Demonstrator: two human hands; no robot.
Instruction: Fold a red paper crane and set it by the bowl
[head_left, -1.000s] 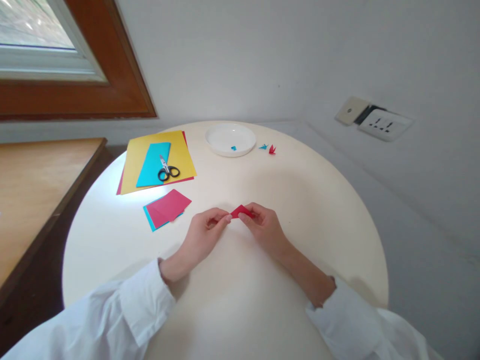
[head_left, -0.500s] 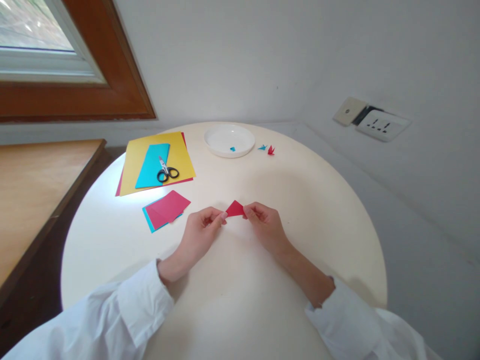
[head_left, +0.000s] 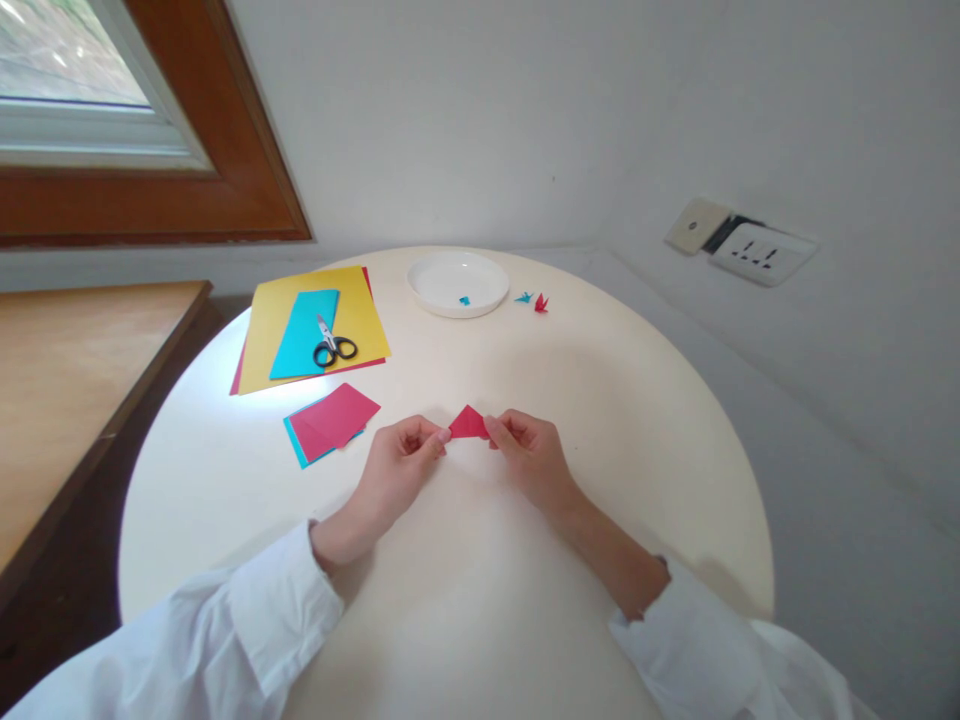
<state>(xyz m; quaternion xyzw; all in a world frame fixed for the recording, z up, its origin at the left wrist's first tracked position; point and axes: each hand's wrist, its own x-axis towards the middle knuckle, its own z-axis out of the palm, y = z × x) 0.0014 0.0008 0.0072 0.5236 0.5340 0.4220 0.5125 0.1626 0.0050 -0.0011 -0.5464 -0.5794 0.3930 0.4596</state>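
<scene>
Between my two hands is a small folded red paper point(head_left: 468, 422), triangular with its point away from me and a crease down its middle. My left hand point(head_left: 400, 462) pinches its left corner between thumb and fingers. The right corner is pinched by my right hand point(head_left: 531, 455) in the same way. The fingertips cover both corners. To the left of my left hand lie red paper pieces point(head_left: 334, 415) on top of a blue paper piece point(head_left: 305, 455).
Scissors point(head_left: 328, 345) rest on a folded blue paper point(head_left: 300, 335) over yellow and red sheets point(head_left: 364, 320). A white dish point(head_left: 435, 303) holds a small blue paper bit point(head_left: 464, 301). Right of it sit a blue folded bird point(head_left: 524, 298) and a red one point(head_left: 541, 304) on the round table point(head_left: 637, 440).
The red paper now shows a middle crease and looks slightly opened out, its lower edge lower. Both hands keep their pinch, the left shifted slightly left.
</scene>
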